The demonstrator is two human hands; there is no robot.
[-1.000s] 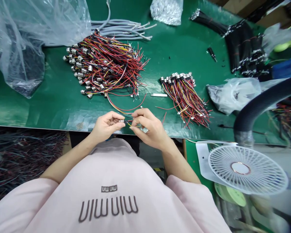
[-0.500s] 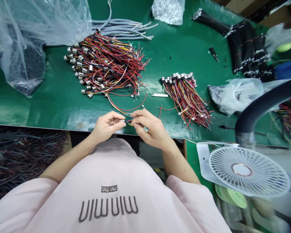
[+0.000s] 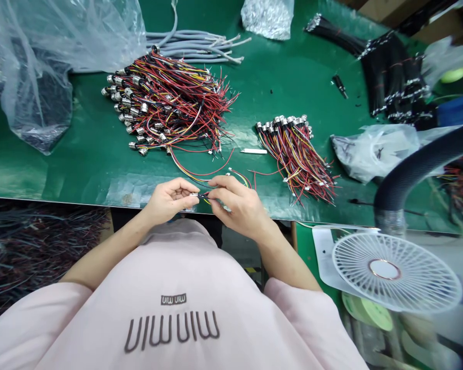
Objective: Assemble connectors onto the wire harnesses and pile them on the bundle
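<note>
I see my left hand (image 3: 168, 199) curled palm-up at the near edge of the green table (image 3: 81, 159), thumb and forefinger pinched shut on a small metal connector (image 3: 194, 195), while my right hand (image 3: 237, 205) meets it from the right, fingertips closed on the wires (image 3: 239, 176) just where they leave the connector. Those wires loop off to the far right over the table. Farther out lie a big pile of wired connectors (image 3: 165, 105) to the far left and a smaller bundle (image 3: 295, 154) to the right.
</note>
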